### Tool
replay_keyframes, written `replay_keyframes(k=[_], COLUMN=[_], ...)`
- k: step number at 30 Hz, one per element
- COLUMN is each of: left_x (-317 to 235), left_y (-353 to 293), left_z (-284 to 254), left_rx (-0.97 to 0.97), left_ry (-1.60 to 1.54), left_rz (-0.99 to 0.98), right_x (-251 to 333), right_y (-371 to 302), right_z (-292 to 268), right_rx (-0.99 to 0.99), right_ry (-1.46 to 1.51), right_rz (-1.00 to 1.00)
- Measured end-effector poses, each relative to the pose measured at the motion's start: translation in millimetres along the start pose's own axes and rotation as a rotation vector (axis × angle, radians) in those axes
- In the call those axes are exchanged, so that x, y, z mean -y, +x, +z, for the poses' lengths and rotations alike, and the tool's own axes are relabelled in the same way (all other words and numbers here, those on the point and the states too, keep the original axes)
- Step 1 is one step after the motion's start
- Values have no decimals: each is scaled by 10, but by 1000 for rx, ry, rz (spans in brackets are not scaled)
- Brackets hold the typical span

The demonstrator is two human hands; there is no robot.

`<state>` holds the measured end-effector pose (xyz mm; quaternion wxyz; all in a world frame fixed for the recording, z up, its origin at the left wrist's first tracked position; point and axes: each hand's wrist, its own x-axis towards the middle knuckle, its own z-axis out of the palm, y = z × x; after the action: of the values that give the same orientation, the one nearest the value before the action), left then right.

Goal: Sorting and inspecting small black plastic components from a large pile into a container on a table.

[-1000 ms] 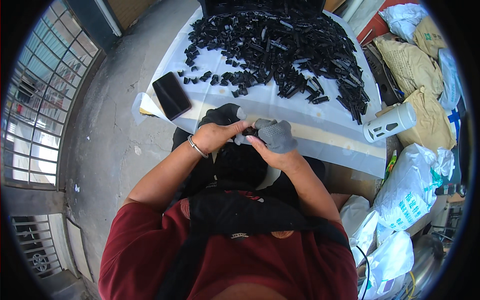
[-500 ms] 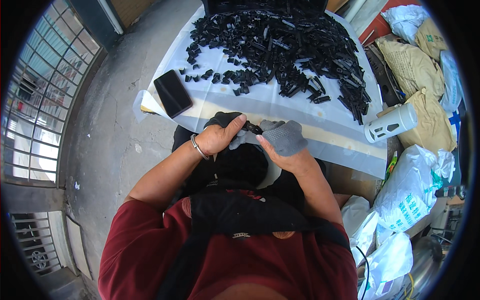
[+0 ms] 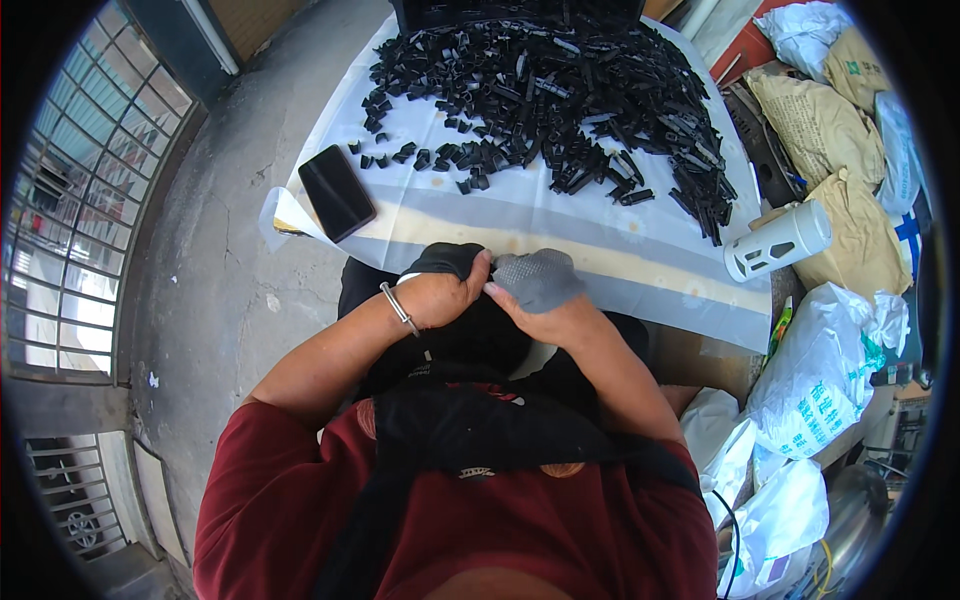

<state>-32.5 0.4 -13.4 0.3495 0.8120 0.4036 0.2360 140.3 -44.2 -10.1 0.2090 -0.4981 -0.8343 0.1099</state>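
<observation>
The white-covered worktop [image 3: 610, 228] is stretching out in front of you. A heap of small black pieces [image 3: 545, 95] is spreading over its far half, reaching the right edge and thinning into loose bits toward the left edge. Behind the heap, a black container [image 3: 425, 13] is standing at the far edge, partly running out of view. Past the right edge, a stuffed white sack [image 3: 815, 375] and a tan sack [image 3: 848, 240] are slumping close by.

A white canister [image 3: 778, 241] with dark cut-outs is leaning outward in view at the right edge, near the near-right corner. Your left hand [image 3: 450, 283] and right hand [image 3: 540, 290] are meeting at the middle of the near edge, in front of your lap, with a dark glove and a grey dotted one covering the fingers and leaving the thumbs bare. Your thumbs are coming close together over curled fingers; your hands are hiding whatever lies between, so I cannot tell whether either grip is clamping anything.

A black phone [image 3: 336, 194] is lying near the near-left corner, apart from your hands. A silver bracelet [image 3: 398, 309] is circling your left wrist.
</observation>
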Motion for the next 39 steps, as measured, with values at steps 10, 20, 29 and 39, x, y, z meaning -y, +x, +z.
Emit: replay_keyframes(k=[10,20,29,39], left_x=[307,560,461,160], left_y=[459,754,516,220], left_z=[-239,-29,-10,-120], left_rx=[-176,-235,-221,-16], left_ry=[457,682,486,236], left_rz=[-100,-20,83,-45], right_x=[-1412,-1005,-560,-552], right_y=[526,379,207,130], right_z=[-389,-167,-151,-60], right_rx=[-210,-333,-232,-266], right_ry=[-436,-30,-448,-334], right_rz=[697,263,240,213])
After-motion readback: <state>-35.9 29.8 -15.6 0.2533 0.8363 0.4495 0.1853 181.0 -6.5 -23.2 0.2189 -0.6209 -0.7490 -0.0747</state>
